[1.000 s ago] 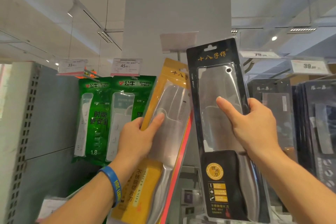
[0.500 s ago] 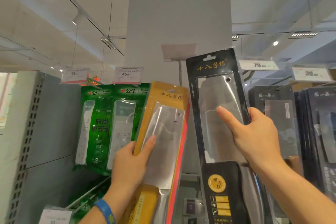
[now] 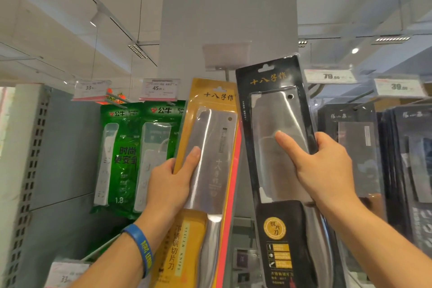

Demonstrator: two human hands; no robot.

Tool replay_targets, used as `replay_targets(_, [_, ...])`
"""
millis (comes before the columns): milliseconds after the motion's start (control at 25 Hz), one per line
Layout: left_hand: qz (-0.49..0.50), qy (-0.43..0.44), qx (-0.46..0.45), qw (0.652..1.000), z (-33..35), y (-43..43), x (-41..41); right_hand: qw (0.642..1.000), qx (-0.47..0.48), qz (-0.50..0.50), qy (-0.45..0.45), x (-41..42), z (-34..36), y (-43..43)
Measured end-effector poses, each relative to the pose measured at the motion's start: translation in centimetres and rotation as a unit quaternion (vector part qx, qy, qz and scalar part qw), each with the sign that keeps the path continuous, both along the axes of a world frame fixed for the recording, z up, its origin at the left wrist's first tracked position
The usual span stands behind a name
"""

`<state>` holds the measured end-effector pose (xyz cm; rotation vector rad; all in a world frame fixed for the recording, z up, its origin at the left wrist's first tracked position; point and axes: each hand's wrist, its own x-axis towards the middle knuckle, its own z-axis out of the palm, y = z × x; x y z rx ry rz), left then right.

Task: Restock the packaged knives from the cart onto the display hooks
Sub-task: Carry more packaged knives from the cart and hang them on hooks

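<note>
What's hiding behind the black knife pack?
Behind the black knife pack, gripped by the right hand, a grey pillar and a blank tag holder peek out above. Dark knife packs hang to its right. Whatever is straight behind the pack is covered.

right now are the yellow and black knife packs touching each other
Cannot tell. In the head view the black knife pack overlaps the yellow knife pack along its red edge, but depth is unclear.

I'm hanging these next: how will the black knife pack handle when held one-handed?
Probably stiff: the black knife pack stands straight in the right hand. Likely heavy for its size, holding a steel cleaver. Its glossy front may slip.
</note>
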<state>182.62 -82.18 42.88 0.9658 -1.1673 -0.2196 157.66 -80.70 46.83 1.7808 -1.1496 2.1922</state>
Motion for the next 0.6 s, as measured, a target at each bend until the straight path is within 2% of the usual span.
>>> replay_targets(360, [0.012, -0.042, 0.018, 0.999, 1.4, -0.4, 0.6, 1.0, -0.003, -0.011, 0.007, -0.9, 0.1, -0.6])
replay_targets(520, [0.072, -0.076, 0.026, 0.994, 1.4, -1.9, 1.1, 0.999, 0.006, -0.029, 0.028, -1.2, 0.0, -0.3])
replay_targets(600, [0.063, -0.07, 0.028, 0.995, 1.3, -3.3, 0.8, 0.999, 0.008, -0.028, 0.019, -1.3, -0.2, -0.1])
